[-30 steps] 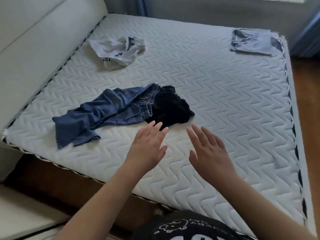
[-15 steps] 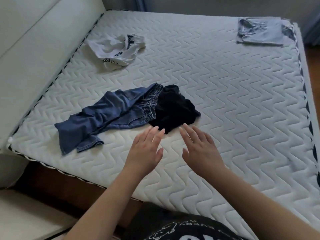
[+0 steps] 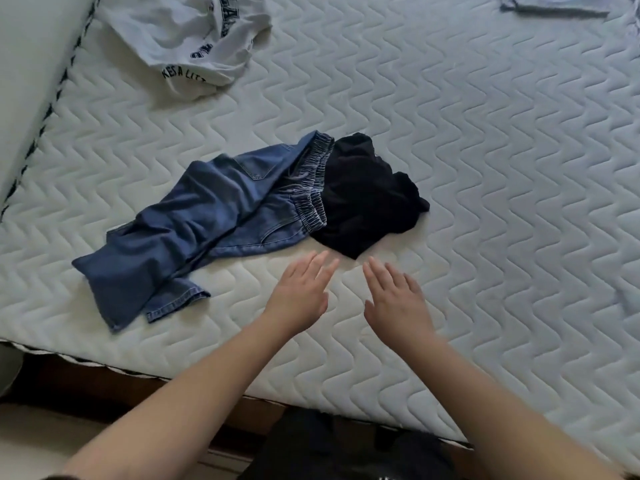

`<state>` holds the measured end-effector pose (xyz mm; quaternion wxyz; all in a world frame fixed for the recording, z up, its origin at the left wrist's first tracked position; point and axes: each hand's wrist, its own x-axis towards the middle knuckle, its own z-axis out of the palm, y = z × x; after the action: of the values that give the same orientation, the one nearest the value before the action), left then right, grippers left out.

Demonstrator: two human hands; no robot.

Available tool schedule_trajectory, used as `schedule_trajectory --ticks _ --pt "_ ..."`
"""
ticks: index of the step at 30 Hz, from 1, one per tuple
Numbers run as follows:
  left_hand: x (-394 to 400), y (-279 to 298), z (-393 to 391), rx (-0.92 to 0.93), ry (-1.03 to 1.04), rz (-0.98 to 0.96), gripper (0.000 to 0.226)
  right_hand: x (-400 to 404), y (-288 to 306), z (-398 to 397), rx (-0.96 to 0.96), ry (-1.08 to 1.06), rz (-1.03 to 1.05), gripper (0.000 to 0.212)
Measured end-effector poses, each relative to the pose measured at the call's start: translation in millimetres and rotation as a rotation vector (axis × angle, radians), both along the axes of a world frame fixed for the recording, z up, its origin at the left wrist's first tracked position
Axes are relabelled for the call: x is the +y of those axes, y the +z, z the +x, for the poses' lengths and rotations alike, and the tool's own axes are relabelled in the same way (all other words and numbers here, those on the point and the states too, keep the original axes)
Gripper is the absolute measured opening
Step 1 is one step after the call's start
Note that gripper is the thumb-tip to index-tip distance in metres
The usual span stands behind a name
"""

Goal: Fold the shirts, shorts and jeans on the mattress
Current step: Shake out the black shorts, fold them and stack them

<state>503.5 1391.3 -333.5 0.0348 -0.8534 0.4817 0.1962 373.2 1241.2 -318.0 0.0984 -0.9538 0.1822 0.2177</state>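
The left hand (image 3: 300, 293) and the right hand (image 3: 398, 297) hover flat over the white quilted mattress (image 3: 485, 168), fingers straight, holding nothing; just beyond the fingertips lies the crumpled black garment (image 3: 367, 199), touching the elastic waist of the rumpled blue denim jeans (image 3: 194, 223); farther away sits the bunched white printed shirt (image 3: 194, 39). I judge the reach is for the black piece; next it must be gripped and spread flat.
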Motion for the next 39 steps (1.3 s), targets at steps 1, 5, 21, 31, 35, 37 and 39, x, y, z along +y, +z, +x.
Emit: schedule_trajectory --ticks 1,5,21,31,35,37,39 --pt "-0.5 -11.5 6.4 0.004 0.009 0.013 0.068 -0.8 -7.6 4.2 0.021 -0.014 0.001 0.066" --pt "-17.1 -54.5 29.1 0.082 0.053 0.051 0.069 -17.2 -42.7 23.9 0.062 -0.05 0.006 0.067" --pt "-160.9 -195.4 128.0 0.155 0.127 0.087 0.124 -185.3 -203.2 185.6 0.104 -0.252 0.15 0.116" --pt "-164.5 -291.4 117.5 -0.016 0.07 0.045 0.119 -205.9 -316.0 160.3 0.004 -0.207 0.225 0.142" --pt "-166.2 -289.9 114.9 -0.002 0.084 0.035 0.111 -205.5 -318.7 159.8 -0.008 -0.2 0.237 0.142" --pt "-167.4 -289.9 114.3 0.0 0.087 0.034 0.111 -206.0 -320.3 160.8 -0.007 -0.196 0.243 0.142" --pt "-167.4 -291.2 114.0 -0.007 0.084 0.04 0.11 -205.6 -323.5 159.8 -0.018 -0.192 0.241 0.142"
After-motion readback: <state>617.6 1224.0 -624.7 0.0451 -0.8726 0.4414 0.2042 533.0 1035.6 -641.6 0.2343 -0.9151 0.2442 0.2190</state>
